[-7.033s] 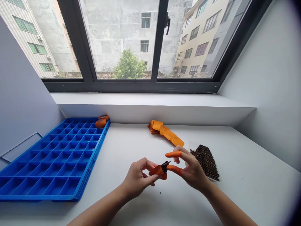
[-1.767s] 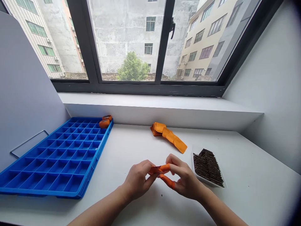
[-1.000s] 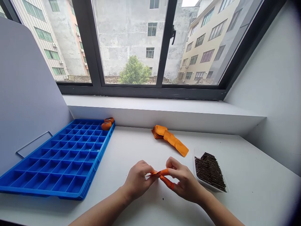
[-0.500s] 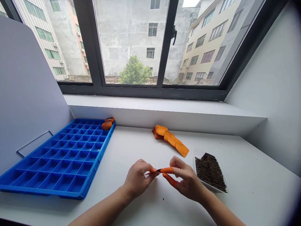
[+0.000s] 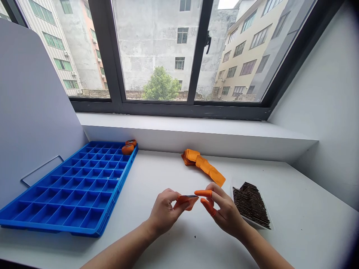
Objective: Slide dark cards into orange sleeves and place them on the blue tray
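My left hand [image 5: 165, 209] pinches a small orange pouch [image 5: 189, 203] between thumb and fingers above the table. A thin dark strip [image 5: 190, 196] shows along the pouch's upper edge; I cannot make out whether it is a piece inside. My right hand [image 5: 227, 209] wears orange finger cots on thumb and index finger. Those two fingers are apart, with the index tip at or very near the pouch's right corner. Beyond my hands lies a fanned stack of flat orange pouches [image 5: 209, 170]. Right of my right hand, a clear tray [image 5: 272, 227] holds rows of thin dark brown pieces [image 5: 251, 203].
At left stands a blue compartment tray [image 5: 98, 228], with two orange rolled bundles [image 5: 128, 149] in its far right corner. A wire handle [image 5: 42, 168] and a pale panel [image 5: 36, 104] are beside it. The window sill [image 5: 196, 130] bounds the white table at the back.
The pouch has turned from nearly edge-on to show its face and dark upper edge. My right fingers have drawn slightly right and spread, with the thumb lower and away from it.
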Action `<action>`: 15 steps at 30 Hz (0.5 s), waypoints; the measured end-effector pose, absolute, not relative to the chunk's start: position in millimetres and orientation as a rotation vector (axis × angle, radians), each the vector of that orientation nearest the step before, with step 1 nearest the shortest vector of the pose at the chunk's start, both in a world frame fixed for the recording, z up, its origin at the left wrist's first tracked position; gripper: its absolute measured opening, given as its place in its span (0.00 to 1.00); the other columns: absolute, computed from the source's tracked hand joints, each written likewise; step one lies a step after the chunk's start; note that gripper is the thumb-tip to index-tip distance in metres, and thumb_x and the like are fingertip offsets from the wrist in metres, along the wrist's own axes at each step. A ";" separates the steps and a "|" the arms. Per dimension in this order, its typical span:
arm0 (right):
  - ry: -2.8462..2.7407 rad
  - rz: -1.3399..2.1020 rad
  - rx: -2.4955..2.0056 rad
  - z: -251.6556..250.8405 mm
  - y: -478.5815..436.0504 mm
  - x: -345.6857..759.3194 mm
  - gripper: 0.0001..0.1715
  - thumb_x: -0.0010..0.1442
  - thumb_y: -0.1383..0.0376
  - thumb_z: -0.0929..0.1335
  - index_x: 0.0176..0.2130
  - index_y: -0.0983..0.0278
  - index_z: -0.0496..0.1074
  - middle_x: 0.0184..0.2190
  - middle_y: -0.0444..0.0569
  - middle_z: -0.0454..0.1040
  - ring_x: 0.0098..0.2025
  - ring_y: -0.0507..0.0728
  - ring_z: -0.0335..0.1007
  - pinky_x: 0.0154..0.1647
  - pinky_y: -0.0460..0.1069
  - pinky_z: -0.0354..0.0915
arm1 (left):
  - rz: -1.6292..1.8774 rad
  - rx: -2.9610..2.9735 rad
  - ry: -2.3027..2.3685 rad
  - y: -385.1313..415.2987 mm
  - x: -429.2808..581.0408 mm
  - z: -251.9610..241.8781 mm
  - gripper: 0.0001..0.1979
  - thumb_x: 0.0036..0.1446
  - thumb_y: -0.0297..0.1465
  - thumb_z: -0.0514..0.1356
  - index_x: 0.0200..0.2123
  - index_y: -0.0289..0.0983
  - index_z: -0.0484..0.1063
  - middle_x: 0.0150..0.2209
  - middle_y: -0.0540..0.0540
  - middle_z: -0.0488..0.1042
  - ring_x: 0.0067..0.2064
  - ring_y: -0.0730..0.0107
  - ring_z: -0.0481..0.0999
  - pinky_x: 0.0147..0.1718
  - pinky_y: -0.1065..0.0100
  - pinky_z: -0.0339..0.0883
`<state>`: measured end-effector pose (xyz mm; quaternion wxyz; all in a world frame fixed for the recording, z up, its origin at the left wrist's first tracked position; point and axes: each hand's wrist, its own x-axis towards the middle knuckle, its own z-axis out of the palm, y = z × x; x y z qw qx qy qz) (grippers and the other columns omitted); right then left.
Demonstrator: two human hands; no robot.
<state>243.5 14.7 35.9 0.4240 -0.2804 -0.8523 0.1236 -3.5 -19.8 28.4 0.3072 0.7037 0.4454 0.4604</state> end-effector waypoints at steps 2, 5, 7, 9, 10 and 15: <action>-2.150 0.296 -0.695 34.2 15.5 243.9 0.19 0.73 0.66 0.70 0.61 0.55 0.76 0.37 0.46 0.68 0.33 0.54 0.67 0.34 0.50 0.72 | 1.208 1.858 1.156 -20.9 -2.5 29.6 0.11 0.70 0.43 0.67 0.37 0.47 0.87 0.31 0.48 0.84 0.37 0.60 0.73 0.36 0.63 0.69; -2.183 0.310 -0.686 32.3 15.5 242.3 0.17 0.71 0.64 0.73 0.59 0.56 0.77 0.38 0.45 0.67 0.33 0.53 0.67 0.32 0.50 0.72 | 1.196 1.867 1.151 -22.1 -2.0 32.2 0.08 0.69 0.41 0.69 0.39 0.49 0.88 0.30 0.48 0.83 0.37 0.62 0.72 0.36 0.64 0.69; -2.177 0.327 -0.683 32.0 14.5 239.9 0.11 0.72 0.65 0.72 0.54 0.56 0.79 0.37 0.45 0.67 0.32 0.52 0.66 0.31 0.49 0.70 | 1.172 1.885 1.130 -22.3 -2.0 32.7 0.06 0.68 0.38 0.69 0.39 0.49 0.88 0.31 0.48 0.84 0.38 0.62 0.73 0.35 0.65 0.69; -2.163 0.339 -0.677 32.3 13.0 237.5 0.07 0.73 0.67 0.71 0.49 0.57 0.80 0.36 0.45 0.66 0.32 0.52 0.65 0.31 0.48 0.69 | 1.147 1.912 1.099 -21.8 -2.1 30.7 0.05 0.68 0.36 0.69 0.38 0.48 0.88 0.32 0.48 0.85 0.39 0.61 0.73 0.33 0.66 0.69; -2.161 0.343 -0.675 32.5 12.3 236.6 0.07 0.73 0.68 0.70 0.47 0.58 0.79 0.35 0.45 0.66 0.32 0.52 0.65 0.31 0.48 0.69 | 1.139 1.930 1.091 -21.2 -2.1 28.8 0.05 0.68 0.35 0.69 0.38 0.47 0.87 0.33 0.47 0.85 0.39 0.61 0.74 0.32 0.66 0.70; -2.199 0.302 -0.696 30.9 12.4 235.7 0.06 0.73 0.69 0.69 0.46 0.60 0.76 0.37 0.46 0.68 0.31 0.51 0.65 0.30 0.47 0.67 | 1.236 2.095 1.139 -16.9 -3.4 17.0 0.12 0.62 0.30 0.71 0.49 0.44 0.81 0.46 0.42 0.83 0.49 0.54 0.77 0.31 0.65 0.74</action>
